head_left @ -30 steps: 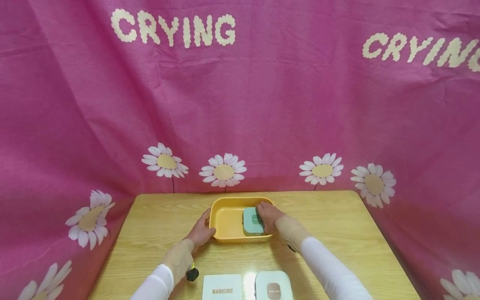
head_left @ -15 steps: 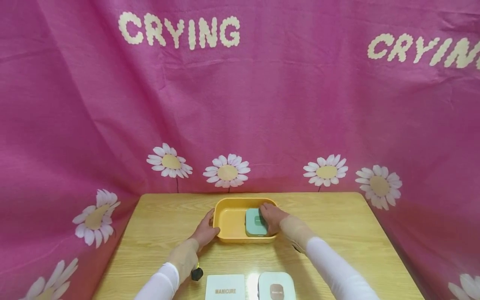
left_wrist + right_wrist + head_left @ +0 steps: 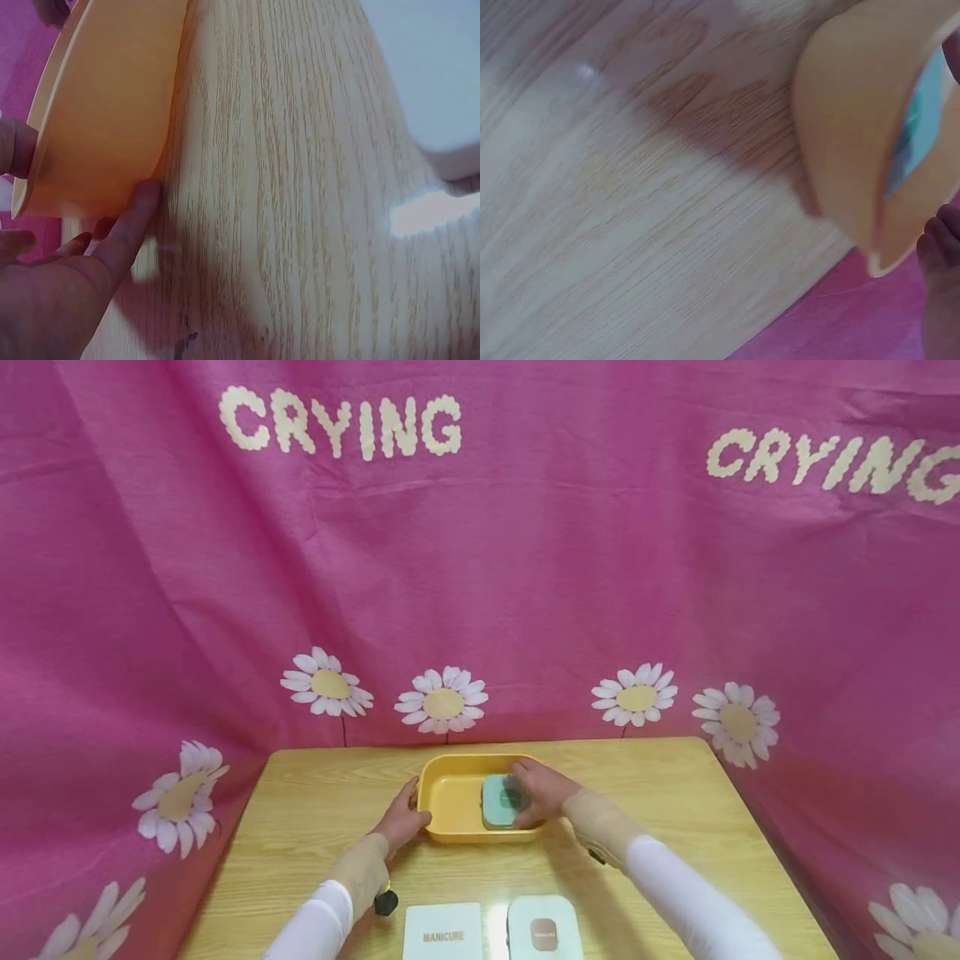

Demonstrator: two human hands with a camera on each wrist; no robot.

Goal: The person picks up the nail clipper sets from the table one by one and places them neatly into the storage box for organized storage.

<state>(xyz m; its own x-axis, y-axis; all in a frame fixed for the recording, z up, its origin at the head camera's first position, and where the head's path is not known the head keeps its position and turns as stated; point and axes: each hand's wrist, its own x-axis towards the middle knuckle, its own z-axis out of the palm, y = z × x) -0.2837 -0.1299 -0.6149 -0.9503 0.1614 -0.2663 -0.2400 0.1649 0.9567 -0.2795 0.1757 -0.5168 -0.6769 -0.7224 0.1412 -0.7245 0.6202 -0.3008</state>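
Note:
A mint-green case (image 3: 498, 801) with a darker oval label lies inside the yellow tray (image 3: 453, 838), in its right half. My left hand (image 3: 402, 823) grips the tray's left end, its thumb over the rim. In the left wrist view, the fingers (image 3: 133, 223) lie along the tray's outer wall near the tabletop. Over the case's right part, my right hand (image 3: 543, 791) is spread, thumb toward the front and fingers toward the back. In the right wrist view its fingertips (image 3: 932, 244) show beside the rim, apart from the case's visible edge.
A white square box marked MANICURE (image 3: 443, 932) and a pale mint rounded case (image 3: 544, 927) lie near the front of the wooden table (image 3: 322, 797). A pink curtain (image 3: 525, 568) with daisies hangs right behind the table's back edge.
My right hand has shifted and spread, with its thumb now showing at the case's front edge. The case stays in the tray's right half; my left hand keeps its hold.

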